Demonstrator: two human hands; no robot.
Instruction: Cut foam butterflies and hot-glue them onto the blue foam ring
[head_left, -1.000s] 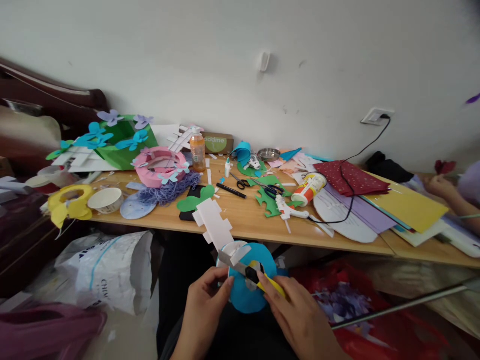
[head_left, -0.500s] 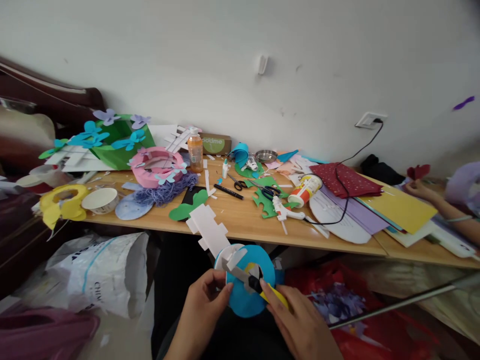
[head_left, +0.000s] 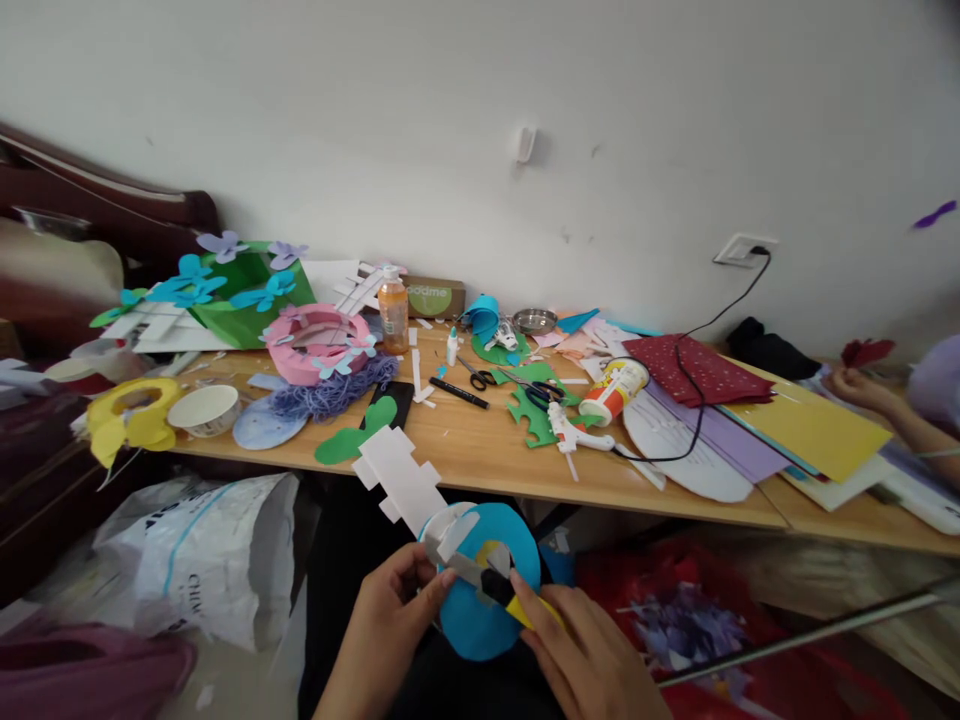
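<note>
Low in front of me, over my dark-clothed lap, is a blue paper ring (head_left: 480, 630) with white paper on its upper left side. A white paper strip with stepped tabs (head_left: 401, 480) extends from it toward the table. My left hand (head_left: 394, 610) pinches the left edge of the blue ring between thumb and fingers. My right hand (head_left: 577, 635) is closed around a utility knife (head_left: 517, 605) with a yellow and black handle. Its grey blade points left across the ring, against a small white paper tab. The fingertips under the ring are hidden.
On the table (head_left: 480, 455) lie a glue gun (head_left: 574, 430), scissors (head_left: 476, 375), a black marker (head_left: 459, 393), a paper cup (head_left: 613, 390) and a bottle (head_left: 393, 310). A pink paper ring (head_left: 319, 345) stands left. Another person's hand (head_left: 862, 385) holds something dark red at right.
Both hands, the blue ring and the knife have shifted slightly left and down in view. The knife's blade remains at the white tab. My view has shifted a little.
</note>
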